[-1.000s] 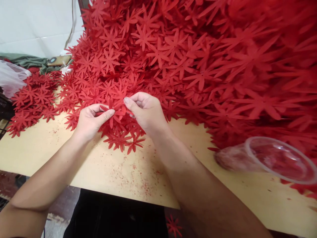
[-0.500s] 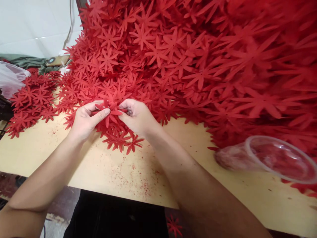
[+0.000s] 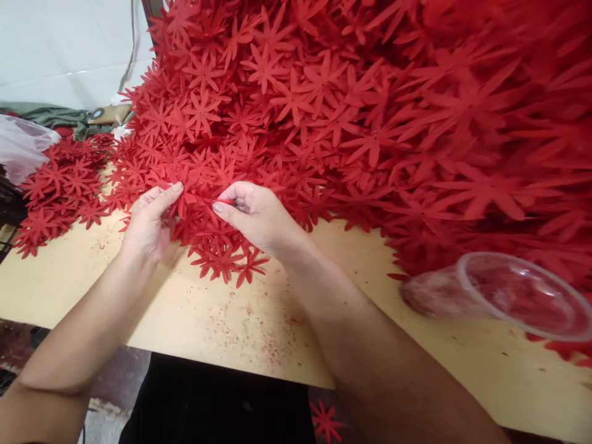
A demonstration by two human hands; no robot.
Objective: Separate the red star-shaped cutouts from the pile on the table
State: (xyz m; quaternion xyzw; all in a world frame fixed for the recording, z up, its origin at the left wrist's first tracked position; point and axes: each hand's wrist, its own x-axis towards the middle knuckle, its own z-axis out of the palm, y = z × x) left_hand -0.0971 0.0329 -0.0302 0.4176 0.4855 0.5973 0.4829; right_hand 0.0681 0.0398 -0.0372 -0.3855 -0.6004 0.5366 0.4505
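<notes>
My left hand (image 3: 150, 223) pinches a red flower-shaped piece (image 3: 185, 200) between thumb and fingers, in front of the big heap. Just to its right, my right hand (image 3: 252, 216) is closed, thumb against fingers, on a red petal that shows at its fingertips. Whether that petal belongs to the same piece is hard to tell. Below and between the hands, several red flower pieces (image 3: 219, 262) lie on the pale table (image 3: 198, 314). Behind them rises a large heap of red flower pieces (image 3: 296, 98).
A clear plastic tub (image 3: 467, 296) lies tipped at the right. A smaller red pile (image 3: 65, 179), a white plastic bag (image 3: 23, 145) and green cloth (image 3: 50, 115) are at the left. Red crumbs dot the table; one flower piece (image 3: 326, 420) lies below its front edge.
My left hand has moved slightly left and up with the red piece, which is now tilted. The gap between my hands has widened. My right hand has barely moved.
</notes>
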